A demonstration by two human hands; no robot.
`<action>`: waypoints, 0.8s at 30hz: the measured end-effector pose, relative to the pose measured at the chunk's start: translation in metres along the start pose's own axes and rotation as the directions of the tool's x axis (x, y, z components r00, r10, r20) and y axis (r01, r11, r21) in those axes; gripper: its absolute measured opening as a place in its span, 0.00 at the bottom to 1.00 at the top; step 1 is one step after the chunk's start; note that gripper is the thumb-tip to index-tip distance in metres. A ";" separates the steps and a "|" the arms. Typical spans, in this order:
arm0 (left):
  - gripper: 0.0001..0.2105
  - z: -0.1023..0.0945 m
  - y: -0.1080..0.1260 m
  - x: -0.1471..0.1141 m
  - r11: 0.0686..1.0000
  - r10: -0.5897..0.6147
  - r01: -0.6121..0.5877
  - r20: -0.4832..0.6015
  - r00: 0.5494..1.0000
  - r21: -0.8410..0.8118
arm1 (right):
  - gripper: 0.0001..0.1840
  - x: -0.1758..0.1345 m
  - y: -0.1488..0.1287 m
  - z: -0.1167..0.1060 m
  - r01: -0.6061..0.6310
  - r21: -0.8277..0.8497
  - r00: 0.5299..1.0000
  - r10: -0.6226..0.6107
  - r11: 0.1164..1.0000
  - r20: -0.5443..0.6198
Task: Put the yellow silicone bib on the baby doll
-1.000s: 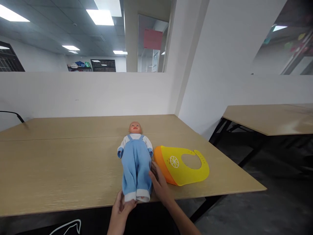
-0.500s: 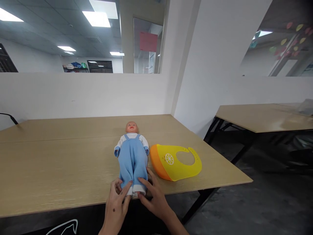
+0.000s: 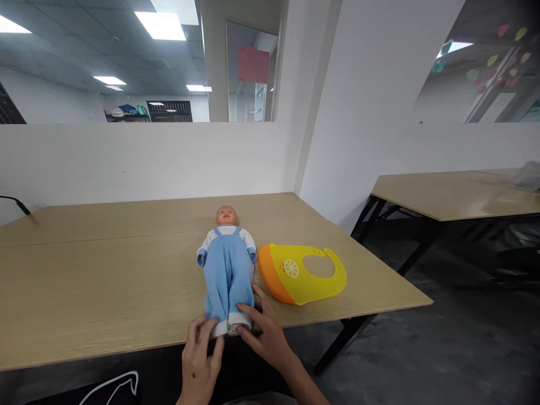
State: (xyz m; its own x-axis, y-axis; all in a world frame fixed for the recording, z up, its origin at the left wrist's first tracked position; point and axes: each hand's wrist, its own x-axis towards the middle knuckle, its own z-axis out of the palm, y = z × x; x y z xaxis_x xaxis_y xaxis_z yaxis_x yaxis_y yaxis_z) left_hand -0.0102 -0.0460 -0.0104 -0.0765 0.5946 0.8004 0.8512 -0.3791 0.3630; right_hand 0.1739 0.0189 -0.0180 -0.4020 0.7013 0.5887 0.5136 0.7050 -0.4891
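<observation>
A baby doll (image 3: pixel 229 264) lies on its back on the table, head toward the wall. It wears a white top and light blue overalls with white cuffs. My left hand (image 3: pixel 201 349) is at the table's front edge by the left trouser cuff, its fingertips touching the fabric and its thumb held apart. On the other leg, my right hand (image 3: pixel 265 334) has its fingers over the blue cloth and its thumb at the cuff, around the leg's lower end. Right of the doll lies a yellow bib (image 3: pixel 312 284) with an orange pocket and a white citrus-slice print.
The wooden table (image 3: pixel 105 281) meets a white wall (image 3: pixel 169 160) with windows above. At the right stands a second table (image 3: pixel 447 194) on black legs. A black cable (image 3: pixel 19 203) shows at the left edge, and a white cord (image 3: pixel 113 382) hangs below the tabletop.
My left hand's fingers have drawn back from the trouser leg toward the cuff and the table edge. My right hand stays on the other leg. The view has shifted slightly.
</observation>
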 end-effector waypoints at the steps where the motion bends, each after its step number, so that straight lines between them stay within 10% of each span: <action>1: 0.05 -0.001 0.005 -0.002 1.000 0.003 -0.003 -0.031 1.000 0.004 | 0.22 0.000 0.000 0.000 -0.008 0.005 1.000 0.008 1.000 0.004; 14: 0.08 0.007 0.015 -0.002 0.968 0.020 -0.009 -0.041 0.999 0.249 | 0.17 0.001 -0.003 -0.005 -0.055 0.169 0.997 0.063 0.984 -0.043; 24: 0.08 0.002 0.026 0.024 0.904 0.240 -0.250 0.074 0.968 0.347 | 0.19 0.001 -0.005 -0.003 -0.079 0.118 0.996 0.084 0.990 -0.037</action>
State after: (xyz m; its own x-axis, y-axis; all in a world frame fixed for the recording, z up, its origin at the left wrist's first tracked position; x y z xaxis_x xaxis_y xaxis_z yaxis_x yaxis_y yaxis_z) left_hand 0.0109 -0.0404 0.0170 0.1681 0.5370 0.8267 0.9687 -0.2455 -0.0375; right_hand 0.1733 0.0164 -0.0130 -0.3289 0.7534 0.5694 0.4506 0.6550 -0.6065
